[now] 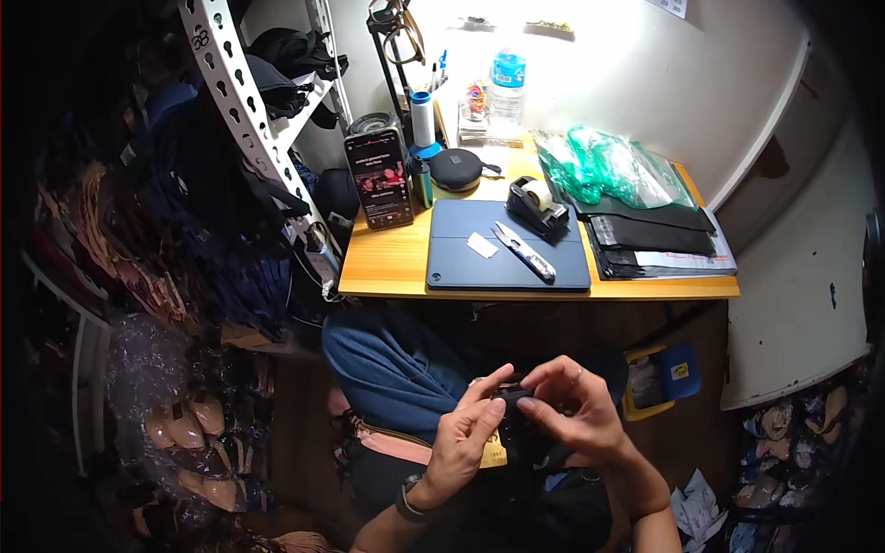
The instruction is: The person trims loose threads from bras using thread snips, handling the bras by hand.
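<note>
Over my lap, my left hand (467, 439) pinches a black fabric item (516, 426) between thumb and fingers. A yellow tag with print (495, 452) hangs just under that hand, beside the black fabric. My right hand (583, 407) is curled at the other side of the same item, thumb and forefinger at its upper edge. The item's full shape is lost against dark clothing, so I cannot tell its exact kind. A ring shows on my right hand, and a band circles my left wrist.
The wooden desk (387, 269) ahead holds a dark blue tablet case (461, 230) with a folding knife (525, 252), a tape dispenser (537, 208), a propped phone (379, 180) and black mailing bags (650, 230). Wrapped goods (184, 424) lie left; a yellow-blue bin (678, 373) stands right.
</note>
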Demonstrator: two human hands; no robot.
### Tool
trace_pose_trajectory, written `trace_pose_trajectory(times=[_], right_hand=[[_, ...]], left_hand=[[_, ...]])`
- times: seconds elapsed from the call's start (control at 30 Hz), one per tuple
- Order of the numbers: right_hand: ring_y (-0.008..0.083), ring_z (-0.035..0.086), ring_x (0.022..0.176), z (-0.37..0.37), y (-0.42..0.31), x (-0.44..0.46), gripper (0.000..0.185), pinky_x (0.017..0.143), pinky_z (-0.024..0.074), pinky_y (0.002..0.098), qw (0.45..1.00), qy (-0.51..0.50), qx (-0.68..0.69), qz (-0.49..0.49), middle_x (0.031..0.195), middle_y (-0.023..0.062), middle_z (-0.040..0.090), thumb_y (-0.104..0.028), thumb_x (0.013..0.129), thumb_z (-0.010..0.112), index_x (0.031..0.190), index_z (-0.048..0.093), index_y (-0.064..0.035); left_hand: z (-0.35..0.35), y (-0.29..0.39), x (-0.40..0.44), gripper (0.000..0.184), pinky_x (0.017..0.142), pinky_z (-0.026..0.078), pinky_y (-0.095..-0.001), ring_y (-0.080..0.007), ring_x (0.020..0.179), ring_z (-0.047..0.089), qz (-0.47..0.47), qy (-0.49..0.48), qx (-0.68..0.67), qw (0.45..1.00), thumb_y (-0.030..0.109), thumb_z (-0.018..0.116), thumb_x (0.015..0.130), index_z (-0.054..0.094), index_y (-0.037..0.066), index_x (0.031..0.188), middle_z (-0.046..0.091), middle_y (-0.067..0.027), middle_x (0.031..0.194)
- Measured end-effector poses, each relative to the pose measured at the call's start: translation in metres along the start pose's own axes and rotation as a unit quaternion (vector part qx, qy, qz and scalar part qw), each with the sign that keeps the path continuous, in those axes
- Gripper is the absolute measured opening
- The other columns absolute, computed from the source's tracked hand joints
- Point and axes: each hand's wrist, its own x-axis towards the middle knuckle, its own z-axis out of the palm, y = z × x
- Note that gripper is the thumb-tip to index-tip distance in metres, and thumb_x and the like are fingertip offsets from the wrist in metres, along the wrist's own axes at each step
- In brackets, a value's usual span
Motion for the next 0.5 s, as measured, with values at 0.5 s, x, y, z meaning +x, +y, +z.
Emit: trace_pose_trajectory(times=[0.5], right_hand=[[0.0289, 0.060, 0.080, -0.017, 0.079, 0.184, 0.017, 0.075, 0.0472, 0.0358, 0.874, 0.158, -0.394, -0.237, 0.083, 0.0150, 0.063, -0.012, 0.080, 0.067, 0.089, 0.063, 0.0023]], left_hand=[[-0.011, 0.003, 0.000, 0.030, 0.104, 0.036, -0.0339, -0.0263, 0.127, 0.044, -0.063, -0.018, -0.225, 0.972, 0.011, 0.047, 0.094, 0.063, -0.011, 0.105, 0.058, -0.0212, 0.121]])
